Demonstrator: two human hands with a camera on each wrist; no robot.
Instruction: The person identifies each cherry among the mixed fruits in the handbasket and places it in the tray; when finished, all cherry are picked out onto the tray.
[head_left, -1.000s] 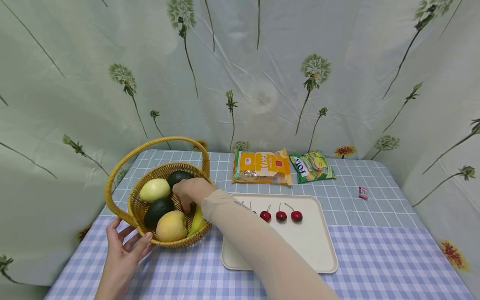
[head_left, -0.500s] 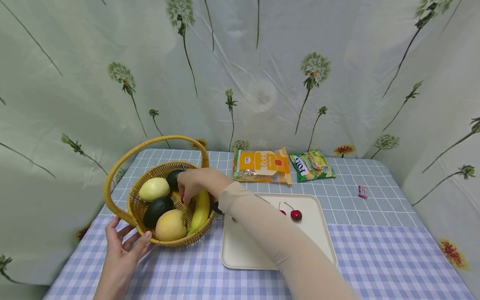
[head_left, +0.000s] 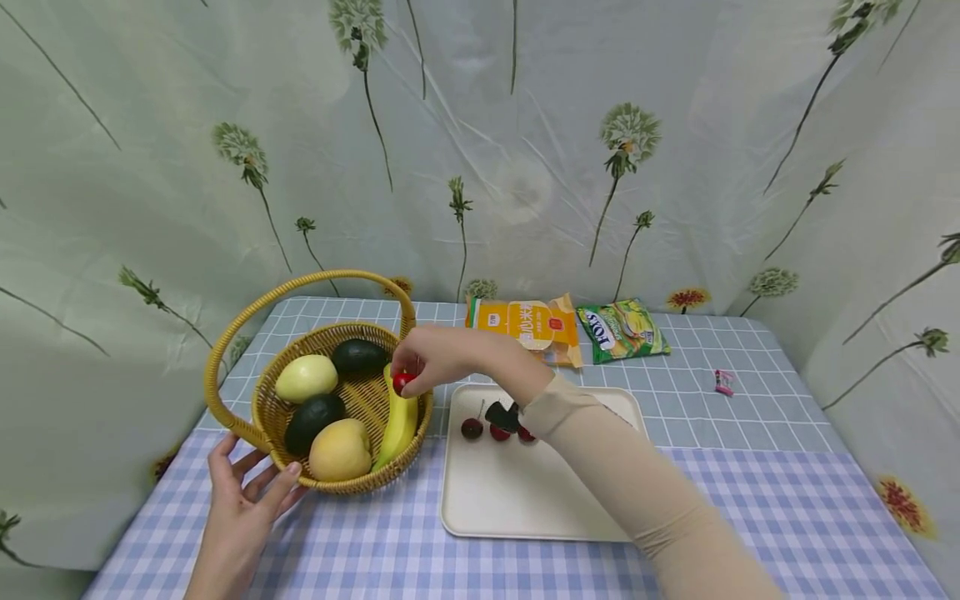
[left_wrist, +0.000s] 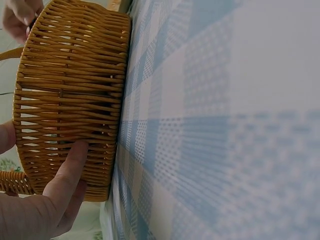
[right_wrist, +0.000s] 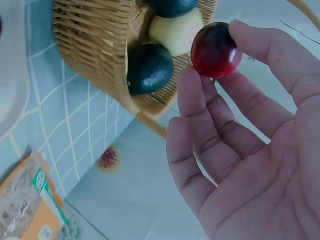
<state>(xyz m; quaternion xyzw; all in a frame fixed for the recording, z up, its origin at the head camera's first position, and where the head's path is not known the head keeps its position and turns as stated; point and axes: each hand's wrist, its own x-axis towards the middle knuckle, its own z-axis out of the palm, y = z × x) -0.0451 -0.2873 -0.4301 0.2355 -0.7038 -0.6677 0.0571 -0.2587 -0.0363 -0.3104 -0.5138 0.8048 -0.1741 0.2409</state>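
My right hand pinches a dark red cherry between thumb and fingertips, over the right rim of a wicker basket. Inside the basket lie a banana, a yellow peach-like fruit, a pale green-yellow fruit and two dark green avocado-like fruits, one at the back and one at the left. My left hand rests against the basket's near left side by the handle's foot. Its extended fingers touch the wicker wall, with the thumb by the rim.
A cream tray stands right of the basket, with several cherries in a row, partly hidden by my right arm. Behind it lie an orange snack bag and a green Fox's bag. A small pink wrapped candy lies farther right.
My right hand has come up from inside the basket and moved right to its rim, bringing the cherry out in its fingers. My left hand and the basket stay in place.
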